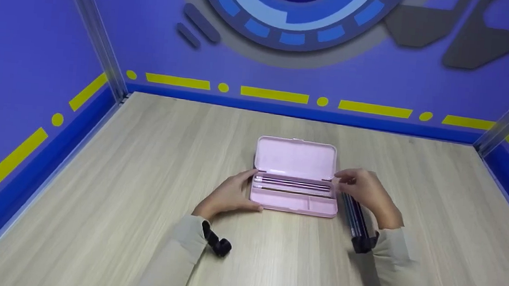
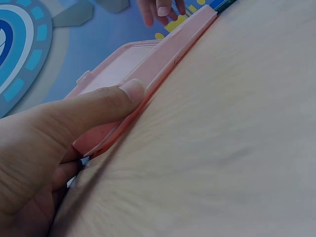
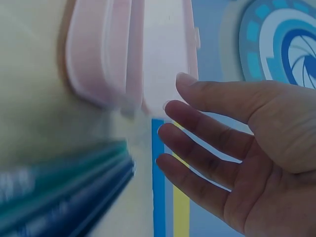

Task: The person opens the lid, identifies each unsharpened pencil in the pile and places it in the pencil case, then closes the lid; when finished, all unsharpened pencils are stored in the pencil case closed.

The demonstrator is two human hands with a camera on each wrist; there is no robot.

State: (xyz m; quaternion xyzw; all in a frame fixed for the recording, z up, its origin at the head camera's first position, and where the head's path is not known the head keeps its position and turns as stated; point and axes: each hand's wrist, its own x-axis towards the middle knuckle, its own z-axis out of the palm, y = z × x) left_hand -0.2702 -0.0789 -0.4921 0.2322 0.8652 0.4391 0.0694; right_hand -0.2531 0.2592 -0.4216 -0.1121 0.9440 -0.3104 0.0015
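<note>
A pink pencil case (image 1: 297,158) lies on the table with its lid raised toward the back. Several pencils (image 1: 294,183) lie side by side in its rear compartment; the front compartments show bare pink. My left hand (image 1: 230,192) holds the case's left end, its thumb (image 2: 133,91) along the front wall and the fingers behind. By the right end, my right hand (image 1: 365,189) hovers with bent, parted fingers (image 3: 197,138) and nothing between them. Below that hand, several dark green and blue pens (image 3: 74,197) lie to the right of the case.
The wood-grain table (image 1: 166,153) is enclosed by blue walls (image 1: 287,81) with yellow markings at the back and sides. Metal posts (image 1: 93,32) stand at the rear corners. A black wrist camera (image 1: 222,247) sits on the left sleeve.
</note>
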